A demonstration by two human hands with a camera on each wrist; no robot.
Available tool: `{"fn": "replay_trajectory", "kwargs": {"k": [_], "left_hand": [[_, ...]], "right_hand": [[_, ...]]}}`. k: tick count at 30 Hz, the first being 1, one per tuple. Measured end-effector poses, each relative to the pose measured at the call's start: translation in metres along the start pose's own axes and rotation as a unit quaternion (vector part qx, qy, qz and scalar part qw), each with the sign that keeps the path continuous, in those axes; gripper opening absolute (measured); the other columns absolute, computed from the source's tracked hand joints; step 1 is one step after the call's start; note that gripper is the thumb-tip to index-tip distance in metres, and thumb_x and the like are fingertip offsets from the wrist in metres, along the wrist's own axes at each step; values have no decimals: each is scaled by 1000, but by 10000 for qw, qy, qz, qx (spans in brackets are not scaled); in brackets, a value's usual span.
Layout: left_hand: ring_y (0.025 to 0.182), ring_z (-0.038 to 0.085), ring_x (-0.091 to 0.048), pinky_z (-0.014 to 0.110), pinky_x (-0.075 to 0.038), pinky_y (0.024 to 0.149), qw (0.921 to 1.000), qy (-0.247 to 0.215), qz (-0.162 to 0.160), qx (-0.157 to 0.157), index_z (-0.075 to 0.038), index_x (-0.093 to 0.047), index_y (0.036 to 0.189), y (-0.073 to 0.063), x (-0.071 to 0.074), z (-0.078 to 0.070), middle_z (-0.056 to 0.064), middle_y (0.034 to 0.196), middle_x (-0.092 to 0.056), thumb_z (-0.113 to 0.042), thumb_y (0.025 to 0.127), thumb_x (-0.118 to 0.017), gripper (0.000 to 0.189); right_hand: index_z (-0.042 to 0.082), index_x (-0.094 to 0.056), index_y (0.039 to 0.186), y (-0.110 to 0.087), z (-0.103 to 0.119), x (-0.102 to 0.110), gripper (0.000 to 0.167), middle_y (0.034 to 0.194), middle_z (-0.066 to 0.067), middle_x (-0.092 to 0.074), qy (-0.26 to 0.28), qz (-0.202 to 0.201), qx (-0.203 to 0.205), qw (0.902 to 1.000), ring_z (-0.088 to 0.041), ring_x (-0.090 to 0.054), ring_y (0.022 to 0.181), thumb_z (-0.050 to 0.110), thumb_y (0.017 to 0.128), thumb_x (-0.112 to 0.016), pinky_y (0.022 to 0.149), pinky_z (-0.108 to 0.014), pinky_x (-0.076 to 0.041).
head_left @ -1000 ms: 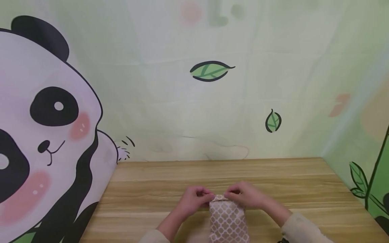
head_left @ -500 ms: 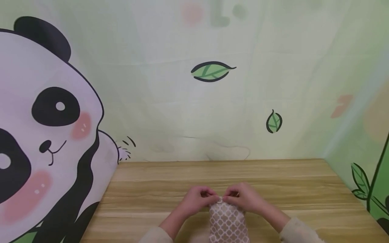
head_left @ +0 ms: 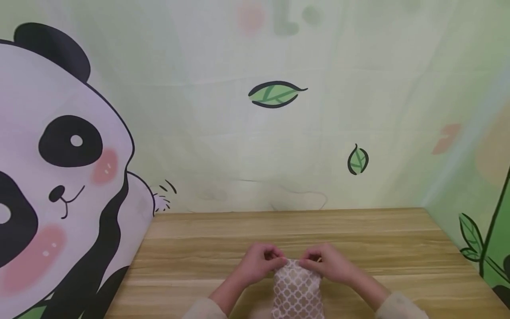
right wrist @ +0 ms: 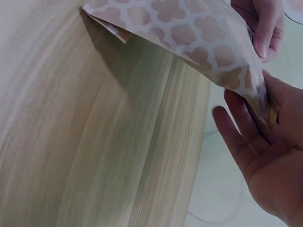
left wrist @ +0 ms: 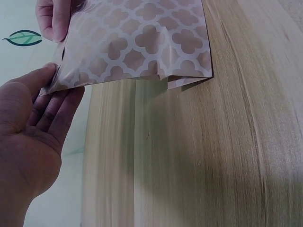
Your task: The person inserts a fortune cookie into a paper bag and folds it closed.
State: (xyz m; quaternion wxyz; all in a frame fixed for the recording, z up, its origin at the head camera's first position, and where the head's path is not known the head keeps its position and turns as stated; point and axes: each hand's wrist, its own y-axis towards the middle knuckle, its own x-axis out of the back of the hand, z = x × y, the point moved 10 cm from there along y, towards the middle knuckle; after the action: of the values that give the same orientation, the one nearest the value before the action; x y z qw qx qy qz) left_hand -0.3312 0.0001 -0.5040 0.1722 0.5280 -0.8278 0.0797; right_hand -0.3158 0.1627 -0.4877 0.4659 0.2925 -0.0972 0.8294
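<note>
A flat paper bag [head_left: 298, 290] in beige with a white lattice pattern stands out from the table's front, its far end raised between both hands. My left hand [head_left: 256, 264] pinches the left corner of that end between thumb and fingers. At the opposite corner, my right hand [head_left: 331, 266] pinches the edge the same way. In the left wrist view the bag [left wrist: 142, 42] shows a folded flap at its near corner. The right wrist view has the bag's corner [right wrist: 236, 71] bent down between thumb and fingers.
The wooden table [head_left: 191, 235] reaches back to a pale green backdrop [head_left: 215, 133] printed with leaves. A large printed panda [head_left: 75, 177] fills the left side. Light sleeves [head_left: 205, 309] cover both forearms.
The hands came together at the middle of the bag's far edge, then my right hand moved back outward to the right. The left stays slightly further in than at first.
</note>
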Motion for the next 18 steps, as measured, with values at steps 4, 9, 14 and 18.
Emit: {"fn": "replay_trajectory", "kwargs": {"k": [4,9,14,18], "left_hand": [[75,9,-63,20,-54,64,10000,3,1,32,-7,-79,95,0,-1,-1,-2,83,-72,-17,96,-79,10],[75,10,-62,21,-53,65,10000,14,2,63,-7,-78,96,-1,-1,-1,-2,84,-71,-17,96,-79,10],[77,12,-63,21,-54,67,10000,57,21,-18,-7,-78,96,0,0,-2,-1,86,-72,-16,96,-79,9],[77,10,-63,22,-54,68,9997,182,103,-128,-9,-79,96,3,-1,-3,-2,87,-73,-19,95,-80,10]], "right_hand": [[14,-80,96,-2,1,2,13,86,6,-76,26,-164,-45,9999,-6,-67,73,22,103,-73,61,-25,-59],[12,-78,91,-8,3,1,17,80,6,-70,132,-85,131,9998,-2,-60,67,21,104,-71,57,-23,-54],[13,-76,87,-12,1,0,20,75,9,-65,18,-61,208,9998,0,-54,64,22,104,-71,56,-21,-50],[11,-77,87,-10,-1,0,20,74,10,-66,-76,-176,99,9998,1,-53,61,23,102,-73,53,-20,-49]]}}
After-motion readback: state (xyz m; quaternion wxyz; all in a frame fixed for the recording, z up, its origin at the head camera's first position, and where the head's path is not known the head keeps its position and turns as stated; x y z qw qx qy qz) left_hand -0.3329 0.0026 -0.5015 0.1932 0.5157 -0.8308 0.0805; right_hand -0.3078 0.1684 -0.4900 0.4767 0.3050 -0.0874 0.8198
